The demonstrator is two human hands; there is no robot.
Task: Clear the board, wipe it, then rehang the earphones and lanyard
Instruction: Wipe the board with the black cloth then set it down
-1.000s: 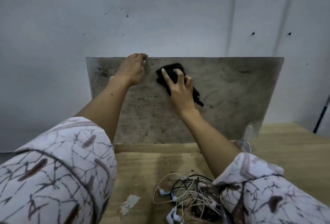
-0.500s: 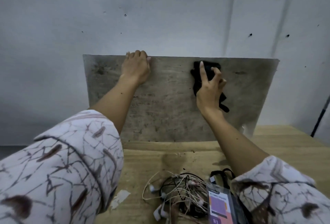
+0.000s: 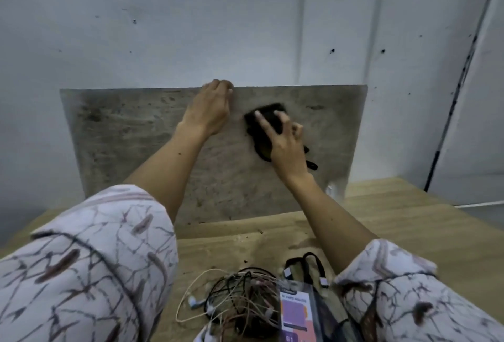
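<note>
left hand (image 3: 211,108) grips board (image 3: 131,145) top | right hand (image 3: 285,141) spread, pressing cloth (image 3: 263,121) on board | earphones (image 3: 240,303), lanyard (image 3: 305,298) on tabletop (image 3: 395,221) below board

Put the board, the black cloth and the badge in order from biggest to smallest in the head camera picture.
1. Board: by far the biggest.
2 and 3. Cloth and badge: look about alike. The right hand hides part of the cloth, and the badge is closer and cut off by the frame edge, so I cannot rank them.

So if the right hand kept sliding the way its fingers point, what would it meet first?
Probably nothing but more board: the right hand presses the black cloth flat, fingers aimed up-left toward the board's top edge, right of the left hand.
</note>
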